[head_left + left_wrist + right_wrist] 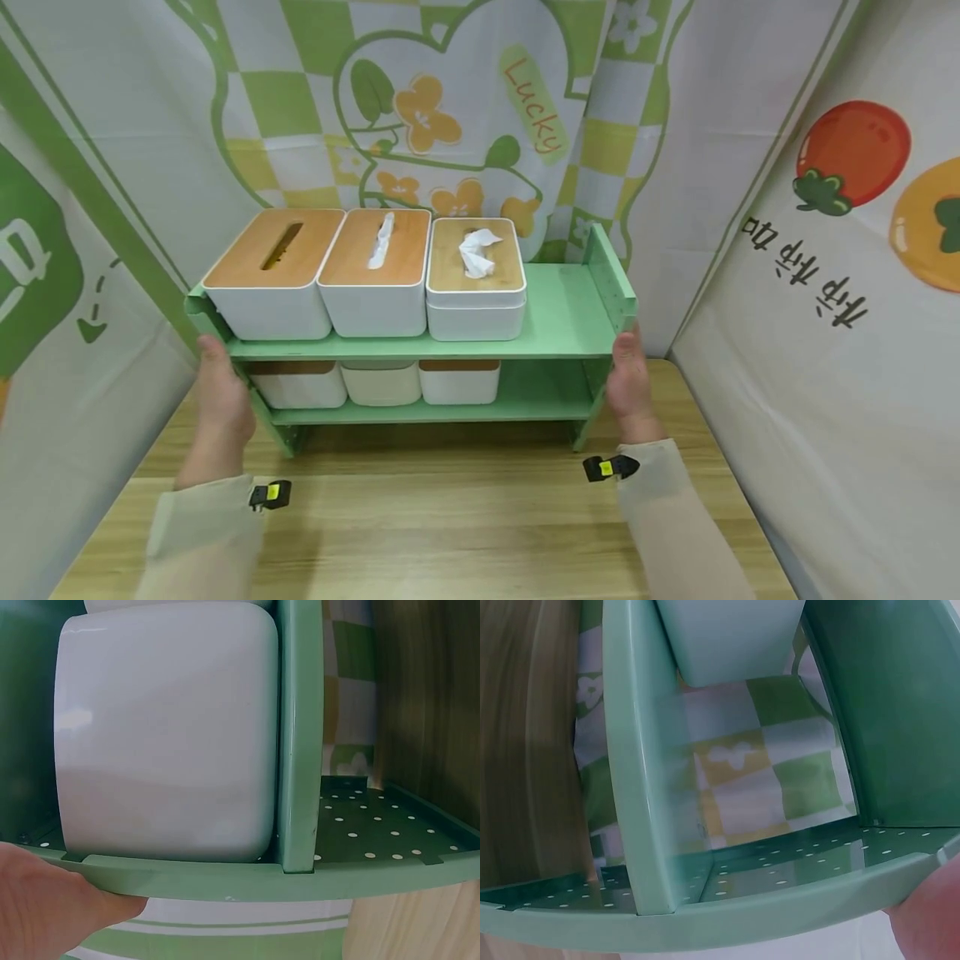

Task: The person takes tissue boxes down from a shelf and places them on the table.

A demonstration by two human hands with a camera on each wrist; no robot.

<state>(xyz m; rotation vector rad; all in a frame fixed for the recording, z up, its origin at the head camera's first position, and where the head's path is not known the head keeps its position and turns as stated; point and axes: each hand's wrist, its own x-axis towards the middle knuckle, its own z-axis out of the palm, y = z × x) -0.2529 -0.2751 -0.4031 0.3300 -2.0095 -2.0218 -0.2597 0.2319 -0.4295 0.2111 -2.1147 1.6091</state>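
A green two-tier shelf point(420, 347) stands on the wooden table. My left hand point(223, 400) holds its left side panel, with the thumb at the front edge; the left wrist view also shows this hand point(45, 904) at the panel's rim. On the opposite side, my right hand point(628, 385) holds the right panel. The outer fingers of both hands are mostly hidden. Along the top tier sit three white tissue boxes with wood lids: a left one point(268, 314) with a bare slot, a middle one point(372, 312) and a right one point(477, 318) with tissue sticking out.
Three more containers fill part of the lower tier: a white box point(300, 390), a cream box point(384, 387) and another white box point(461, 386). The wooden table point(450, 533) extends in front. Printed cloth point(285, 108) hangs behind, with white panels at both sides.
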